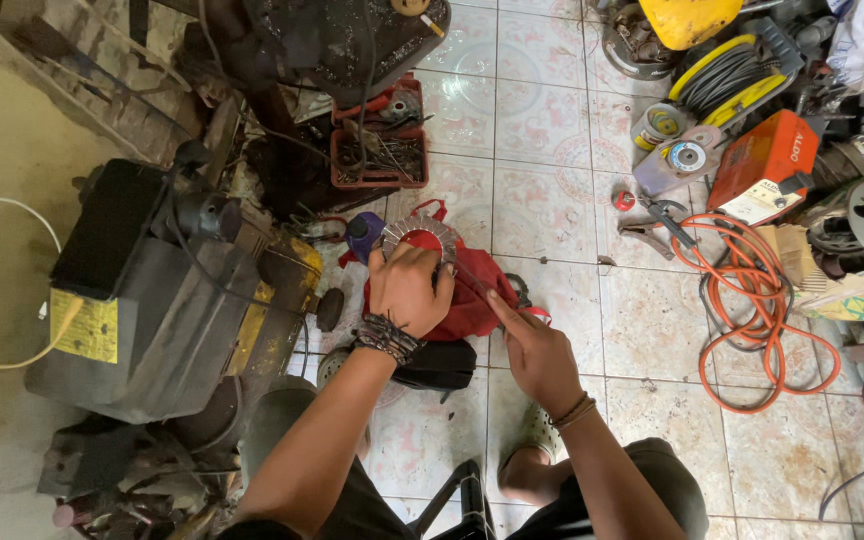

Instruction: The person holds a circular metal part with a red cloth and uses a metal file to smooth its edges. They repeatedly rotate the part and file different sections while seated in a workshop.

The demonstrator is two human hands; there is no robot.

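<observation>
Knees and chair frame [462,495] cut off at bottom edge. Right hand [537,352] half curled, forefinger out onto red cloth [472,300]; left hand [407,290] clamped over toothed metal ring [418,232], covering its lower half. Beyond, orange cable [762,320] coiled on tiles, clutter indistinct.

Daylight falls on a pale patterned tile floor [542,120] crowded with a coiled orange hose [764,320], a red parts tray [380,150] and a dark grimy machine [152,290].

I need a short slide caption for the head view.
Left hand grips a toothed metal ring over a red bag; right hand touches the bag.
</observation>
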